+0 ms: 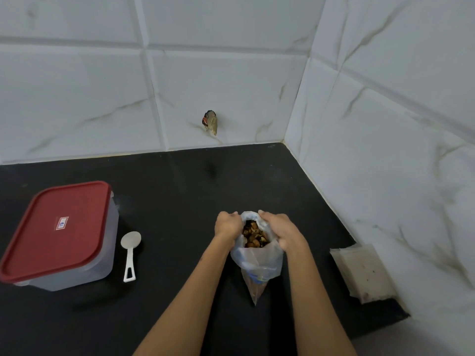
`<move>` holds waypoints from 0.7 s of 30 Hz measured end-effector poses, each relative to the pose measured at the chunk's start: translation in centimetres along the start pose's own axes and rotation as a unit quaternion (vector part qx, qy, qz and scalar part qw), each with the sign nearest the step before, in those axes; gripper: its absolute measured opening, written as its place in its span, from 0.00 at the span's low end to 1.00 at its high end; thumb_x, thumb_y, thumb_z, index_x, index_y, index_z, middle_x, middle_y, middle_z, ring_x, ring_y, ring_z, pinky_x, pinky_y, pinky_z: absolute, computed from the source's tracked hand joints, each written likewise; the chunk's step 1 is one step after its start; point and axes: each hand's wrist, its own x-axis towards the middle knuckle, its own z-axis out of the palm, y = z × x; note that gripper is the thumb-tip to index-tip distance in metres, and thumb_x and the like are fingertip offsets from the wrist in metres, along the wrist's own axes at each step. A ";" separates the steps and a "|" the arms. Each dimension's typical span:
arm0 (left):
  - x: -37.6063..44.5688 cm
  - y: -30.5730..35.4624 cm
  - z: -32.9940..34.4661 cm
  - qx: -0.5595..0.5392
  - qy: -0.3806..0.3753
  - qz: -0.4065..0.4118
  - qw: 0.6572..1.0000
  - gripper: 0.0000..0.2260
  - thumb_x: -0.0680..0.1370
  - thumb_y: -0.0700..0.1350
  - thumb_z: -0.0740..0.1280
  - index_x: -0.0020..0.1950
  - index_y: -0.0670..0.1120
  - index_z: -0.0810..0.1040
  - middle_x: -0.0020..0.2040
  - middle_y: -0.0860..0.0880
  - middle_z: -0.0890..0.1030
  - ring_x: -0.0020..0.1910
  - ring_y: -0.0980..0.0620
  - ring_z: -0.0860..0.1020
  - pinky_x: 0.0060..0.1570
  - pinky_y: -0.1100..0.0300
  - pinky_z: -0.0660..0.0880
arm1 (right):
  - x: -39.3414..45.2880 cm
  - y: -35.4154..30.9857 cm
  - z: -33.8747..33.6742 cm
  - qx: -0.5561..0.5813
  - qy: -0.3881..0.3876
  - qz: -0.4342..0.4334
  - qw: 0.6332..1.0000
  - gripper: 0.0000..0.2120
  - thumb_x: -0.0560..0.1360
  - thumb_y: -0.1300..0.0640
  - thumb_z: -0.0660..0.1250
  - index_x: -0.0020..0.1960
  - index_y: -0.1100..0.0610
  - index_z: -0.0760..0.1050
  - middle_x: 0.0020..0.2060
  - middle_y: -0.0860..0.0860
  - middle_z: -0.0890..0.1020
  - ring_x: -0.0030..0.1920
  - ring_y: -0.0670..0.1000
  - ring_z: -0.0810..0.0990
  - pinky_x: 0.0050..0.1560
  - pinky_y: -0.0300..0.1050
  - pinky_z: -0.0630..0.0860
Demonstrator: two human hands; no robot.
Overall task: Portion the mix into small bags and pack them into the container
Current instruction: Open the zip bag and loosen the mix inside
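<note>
A clear plastic bag (257, 263) of brown mix (254, 235) stands on the black counter, its mouth held wide. My left hand (227, 226) grips the left side of the bag's rim. My right hand (280, 231) grips the right side. A translucent container (102, 258) with a red lid (54, 229) shut on it sits at the left. Beside it lies a white plastic spoon (130, 253), bowl pointing away from me. A flat stack of small clear bags (362, 273) lies at the right, against the wall.
The black counter (180, 201) ends at white tiled walls behind and on the right. A small dark stub (210, 122) sticks out of the back wall. The counter's front right edge drops off near the stack of bags.
</note>
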 end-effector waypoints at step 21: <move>-8.2 -2.4 -2.3 -0.079 -0.105 -0.022 0.991 0.20 0.69 0.46 0.78 0.53 0.36 0.78 0.43 0.41 0.83 0.38 0.48 0.83 0.32 0.58 0.80 | -8.8 3.5 -2.6 0.020 0.025 0.050 0.998 0.30 0.73 0.52 0.71 0.67 0.63 0.63 0.40 0.59 0.78 0.39 0.54 0.81 0.38 0.48 0.81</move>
